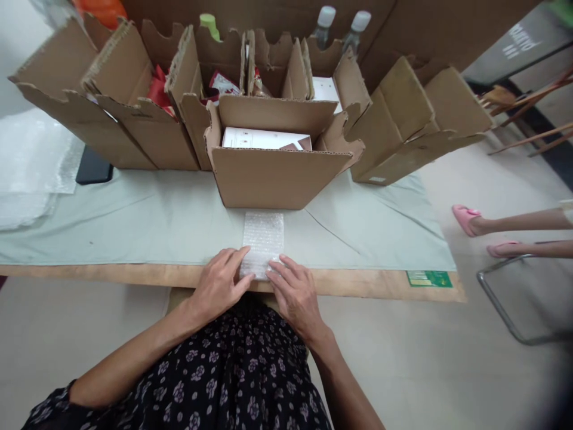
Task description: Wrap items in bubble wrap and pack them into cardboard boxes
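A narrow strip of clear bubble wrap (263,236) lies at the table's front edge, its near end folded or rolled into a thicker part. My left hand (221,279) grips the left side of that near end, thumb close to the edge and index finger higher up. On the opposite side, my right hand (293,288) has its fingertips curled on the wrap. Whether anything is inside the folded part, I cannot tell. Just beyond the strip stands an open cardboard box (280,179) with a white printed carton (264,138) in it.
Several open cardboard boxes (134,128) line the back, some holding packets. Two capped bottles (326,24) stand behind them. Bubble wrap sheets (36,155) and a black phone-like object (94,166) lie left. A green card (430,279) is at the right edge; a person's legs (519,224) show beyond.
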### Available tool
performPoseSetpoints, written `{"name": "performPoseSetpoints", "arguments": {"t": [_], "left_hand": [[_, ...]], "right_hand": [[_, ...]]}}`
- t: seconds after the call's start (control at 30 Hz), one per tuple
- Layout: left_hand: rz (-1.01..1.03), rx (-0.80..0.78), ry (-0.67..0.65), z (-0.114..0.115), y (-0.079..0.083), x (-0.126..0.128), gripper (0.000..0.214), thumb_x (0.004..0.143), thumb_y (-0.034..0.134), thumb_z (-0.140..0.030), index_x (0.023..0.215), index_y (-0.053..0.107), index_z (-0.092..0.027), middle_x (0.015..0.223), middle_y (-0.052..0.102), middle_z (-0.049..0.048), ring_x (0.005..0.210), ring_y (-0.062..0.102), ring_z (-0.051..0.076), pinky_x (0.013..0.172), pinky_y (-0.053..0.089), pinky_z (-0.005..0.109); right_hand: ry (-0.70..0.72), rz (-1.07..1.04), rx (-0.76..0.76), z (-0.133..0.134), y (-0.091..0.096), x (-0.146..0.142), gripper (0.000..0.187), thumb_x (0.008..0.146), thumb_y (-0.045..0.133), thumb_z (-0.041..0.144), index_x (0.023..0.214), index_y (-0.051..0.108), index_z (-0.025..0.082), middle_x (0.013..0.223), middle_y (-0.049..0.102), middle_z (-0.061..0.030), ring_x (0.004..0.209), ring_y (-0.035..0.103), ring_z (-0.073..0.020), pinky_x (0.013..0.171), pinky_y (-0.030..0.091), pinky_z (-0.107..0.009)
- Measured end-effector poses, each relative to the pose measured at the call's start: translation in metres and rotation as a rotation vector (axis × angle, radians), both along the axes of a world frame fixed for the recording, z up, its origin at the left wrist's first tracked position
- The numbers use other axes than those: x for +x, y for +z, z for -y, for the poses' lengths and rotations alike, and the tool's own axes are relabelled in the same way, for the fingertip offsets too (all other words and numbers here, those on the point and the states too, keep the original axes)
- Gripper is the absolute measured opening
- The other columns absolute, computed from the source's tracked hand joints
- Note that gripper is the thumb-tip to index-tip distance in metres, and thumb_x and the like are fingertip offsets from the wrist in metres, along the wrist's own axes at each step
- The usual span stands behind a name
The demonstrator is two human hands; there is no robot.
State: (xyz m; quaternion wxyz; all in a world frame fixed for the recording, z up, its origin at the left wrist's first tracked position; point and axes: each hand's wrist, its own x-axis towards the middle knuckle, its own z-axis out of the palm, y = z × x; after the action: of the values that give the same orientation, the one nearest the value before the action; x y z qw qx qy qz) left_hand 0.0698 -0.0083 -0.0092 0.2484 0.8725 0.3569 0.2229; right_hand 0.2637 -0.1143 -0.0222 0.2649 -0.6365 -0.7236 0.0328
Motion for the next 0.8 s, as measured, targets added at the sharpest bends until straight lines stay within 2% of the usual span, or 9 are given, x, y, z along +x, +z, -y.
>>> {"name": "performPoseSetpoints", "arguments": {"t": [0.07,0.13,0.2,0.27,0.37,0.5,0.67,0.73,0.8], "left_hand": [[0.040,0.096,-0.053,0.003,0.007,-0.006,0.048,0.093,0.068,-0.028,0.139,0.057,-0.020,0.126,0.067,0.0156,0.116,0.065,0.030,0.098,0.056,0.048],[0.056,0.132,-0.137,0.006,0.011,-0.011,0.046,0.093,0.068,-0.025,0.138,0.058,-0.020,0.136,0.064,0.0164,0.127,0.060,0.033,0.105,0.053,0.052],[0.061,0.108,-0.187,0.005,0.010,-0.011,0.038,0.095,0.063,-0.019,0.133,0.061,-0.020,0.127,0.071,0.0132,0.119,0.064,0.030,0.100,0.055,0.051],[0.076,0.060,-0.165,0.002,0.006,-0.007,0.029,0.098,0.057,-0.015,0.125,0.065,-0.019,0.107,0.076,0.0091,0.100,0.069,0.025,0.088,0.058,0.045],[0.098,-0.002,-0.069,-0.007,-0.003,0.003,0.022,0.098,0.056,-0.014,0.114,0.070,-0.017,0.094,0.078,0.0071,0.083,0.071,0.022,0.078,0.059,0.040],[0.074,-0.077,0.020,-0.021,-0.008,0.014,0.025,0.094,0.059,-0.016,0.115,0.072,-0.017,0.107,0.080,0.0094,0.092,0.075,0.023,0.086,0.061,0.039],[-0.029,-0.056,0.055,-0.030,-0.009,0.018,0.027,0.094,0.062,-0.019,0.119,0.071,-0.019,0.094,0.078,0.0052,0.078,0.072,0.019,0.077,0.060,0.034],[-0.009,0.037,0.058,-0.028,-0.005,0.014,0.026,0.096,0.062,-0.023,0.120,0.069,-0.017,0.096,0.075,0.0077,0.084,0.071,0.022,0.079,0.060,0.036],[0.036,0.113,0.003,-0.023,0.002,0.007,0.028,0.097,0.064,-0.026,0.122,0.067,-0.016,0.109,0.073,0.0122,0.100,0.068,0.026,0.088,0.058,0.042]], "right_hand": [[0.018,-0.043,0.018,-0.004,0.003,0.002,0.031,0.098,0.051,0.005,0.114,0.073,0.021,0.118,0.079,-0.0071,0.120,0.066,-0.0261,0.093,0.050,-0.043],[0.038,-0.098,-0.004,-0.008,0.008,0.004,0.031,0.100,0.049,0.006,0.113,0.073,0.021,0.107,0.080,-0.0060,0.104,0.070,-0.0229,0.088,0.051,-0.040],[0.045,-0.144,-0.048,-0.014,0.010,0.005,0.029,0.103,0.048,0.011,0.110,0.073,0.021,0.100,0.080,-0.0050,0.093,0.070,-0.0212,0.082,0.052,-0.038],[0.031,-0.200,-0.080,-0.021,0.011,0.007,0.027,0.104,0.048,0.015,0.109,0.074,0.022,0.097,0.079,-0.0045,0.088,0.070,-0.0205,0.080,0.054,-0.037],[-0.058,-0.270,-0.025,-0.023,0.012,0.010,0.023,0.103,0.052,0.020,0.114,0.073,0.021,0.103,0.079,-0.0071,0.096,0.071,-0.0221,0.085,0.056,-0.039],[-0.176,-0.170,0.137,-0.012,0.014,0.011,0.021,0.099,0.058,0.017,0.112,0.073,0.025,0.114,0.077,-0.0078,0.109,0.069,-0.0250,0.093,0.054,-0.043],[-0.028,-0.003,0.032,-0.016,0.007,0.011,0.027,0.097,0.059,0.013,0.119,0.072,0.022,0.125,0.076,-0.0087,0.126,0.062,-0.0294,0.097,0.049,-0.046],[-0.011,-0.002,0.001,-0.023,0.005,0.012,0.026,0.099,0.057,0.013,0.119,0.073,0.021,0.121,0.078,-0.0079,0.122,0.064,-0.0284,0.096,0.048,-0.045],[-0.002,-0.061,-0.025,-0.028,0.005,0.014,0.025,0.102,0.055,0.016,0.118,0.073,0.022,0.112,0.079,-0.0069,0.114,0.067,-0.0258,0.094,0.049,-0.044]]}}
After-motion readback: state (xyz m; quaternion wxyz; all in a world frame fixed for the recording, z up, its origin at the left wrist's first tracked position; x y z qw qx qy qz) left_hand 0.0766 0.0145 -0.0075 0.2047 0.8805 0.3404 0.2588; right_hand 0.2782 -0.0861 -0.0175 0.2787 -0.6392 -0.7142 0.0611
